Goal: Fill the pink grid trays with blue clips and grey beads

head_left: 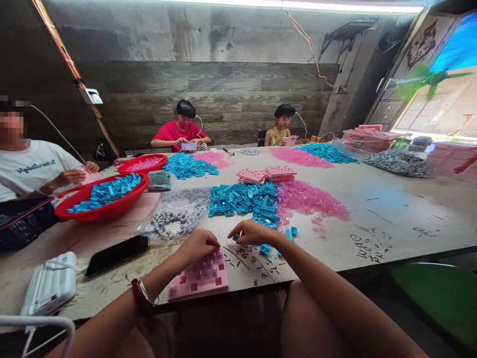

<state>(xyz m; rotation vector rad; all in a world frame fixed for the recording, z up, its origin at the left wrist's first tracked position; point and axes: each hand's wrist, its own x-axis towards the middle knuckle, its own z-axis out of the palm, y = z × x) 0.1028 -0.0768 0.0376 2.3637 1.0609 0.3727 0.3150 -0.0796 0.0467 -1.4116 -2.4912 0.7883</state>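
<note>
My left hand (201, 244) is over the far end of a pink plastic tray (208, 288) with square holes. Its fingers are pinched together, and what they hold, if anything, is hidden. Small clear pieces (211, 271) stand in several of the tray's holes. To the right, my right hand (255, 232) is just above the table, its fingertips closed around a small blue plastic piece (236, 238). A few loose blue pieces (265, 248) lie beneath and beside that hand. Beyond it are a heap of blue plastic pieces (238, 199) and a heap of small pink pieces (313, 199).
A bag of beads (175, 219) lies left of the heaps. Pink trays (266, 174) are stacked behind. Nearer are a phone (117, 254) and a white power bank (50, 283). A red basket (100, 211) holds blue pieces. Three other people sit around the table (372, 209).
</note>
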